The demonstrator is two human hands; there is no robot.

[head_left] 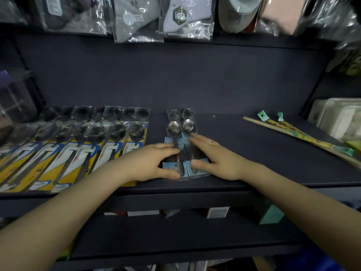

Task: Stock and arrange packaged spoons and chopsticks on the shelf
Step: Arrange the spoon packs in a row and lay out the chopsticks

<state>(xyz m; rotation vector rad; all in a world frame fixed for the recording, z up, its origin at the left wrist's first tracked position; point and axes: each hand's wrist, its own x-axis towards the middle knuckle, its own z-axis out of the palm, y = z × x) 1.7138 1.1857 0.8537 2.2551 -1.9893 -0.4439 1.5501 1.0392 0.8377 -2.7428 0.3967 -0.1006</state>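
Note:
Two clear packs of steel spoons with blue labels point(180, 132) lie side by side in the middle of the dark shelf point(244, 153). My left hand point(154, 163) rests on the left pack, fingers and thumb bracketing its handle end. The right pack lies under my right hand point(213, 159), whose fingers are spread flat over it. A row of several spoon packs on yellow, white and blue cards point(74, 151) fills the shelf's left part. Packaged chopsticks with green ends point(298, 133) lie diagonally at the right.
Bagged socks and other goods point(136, 18) hang above the shelf. White plastic containers point(340, 118) stand at the far right. A lower shelf point(175, 235) with small boxes at its back runs below.

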